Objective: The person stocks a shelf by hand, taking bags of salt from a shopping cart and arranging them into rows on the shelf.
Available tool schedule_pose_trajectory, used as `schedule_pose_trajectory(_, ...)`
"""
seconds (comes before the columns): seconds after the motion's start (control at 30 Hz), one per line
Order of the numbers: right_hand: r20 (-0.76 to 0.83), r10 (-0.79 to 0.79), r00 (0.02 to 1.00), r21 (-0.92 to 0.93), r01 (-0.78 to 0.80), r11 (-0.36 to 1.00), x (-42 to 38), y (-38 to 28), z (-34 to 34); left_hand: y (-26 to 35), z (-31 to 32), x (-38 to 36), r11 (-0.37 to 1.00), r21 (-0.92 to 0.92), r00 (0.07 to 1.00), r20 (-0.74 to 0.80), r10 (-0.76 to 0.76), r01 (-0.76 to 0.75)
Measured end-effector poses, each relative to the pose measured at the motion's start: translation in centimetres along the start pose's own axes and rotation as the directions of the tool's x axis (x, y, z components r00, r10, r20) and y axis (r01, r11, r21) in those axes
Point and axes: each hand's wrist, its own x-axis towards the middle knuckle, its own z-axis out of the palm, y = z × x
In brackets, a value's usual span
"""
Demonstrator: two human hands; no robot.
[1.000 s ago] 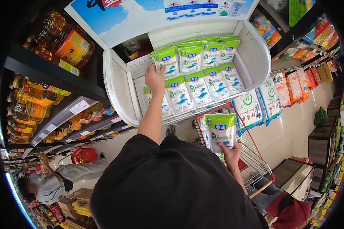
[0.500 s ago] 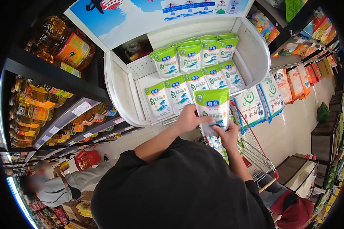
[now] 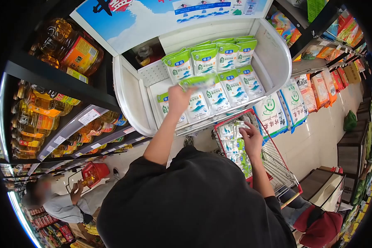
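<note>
1. Your left hand [image 3: 180, 99] has its fingers closed on one end of a packet [image 3: 197, 82], green and motion-blurred, over the front row in the bin [image 3: 126, 95].
2. That white bin holds more green-and-white packets [image 3: 234, 89]: a front row lying face up, and a back group stacked in layers (the dotted panel beside it is bare).
3. Your right hand [image 3: 252, 138] is over the cart [image 3: 277, 153], fingers bent; you can't tell from here whether they touch a packet below. The cart holds a pile of similar packets [image 3: 235, 144].
4. Around you is a store aisle with a pale, shiny floor [image 3: 314, 140]. Bottles [image 3: 80, 51] of golden liquid fill the left shelves; sacks [image 3: 273, 113] stand right of the bin, and a green bag [image 3: 348, 125] lies farther off.
5. A person [image 3: 64, 204] at lower left holds a bottle near a red basket [image 3: 100, 172]; another person [image 3: 322, 227], in dark red, is by the cart handle.
6. The packets' blue labels read 粤盐. The blue board [image 3: 153, 20] behind the bin shows 中盐, and the sacks read 珍珠米 (beside a green smiling face).
</note>
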Motion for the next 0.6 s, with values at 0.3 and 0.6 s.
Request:
schedule_pose_trajectory(0.3,0.104,0.278,0.955,0.009,-0.28,0.96,-6.4,9.8,-2.5,-11.1,2.0,5.2,0.967,0.095,0.934,-0.296,-0.199,0.236)
schedule_pose_trajectory(0.6,0.094,0.322,0.942,0.009,-0.325,0.946,-8.4,11.4,-2.3,-10.2,2.4,5.0,0.909,0.316,0.894,-0.432,-0.119,0.273)
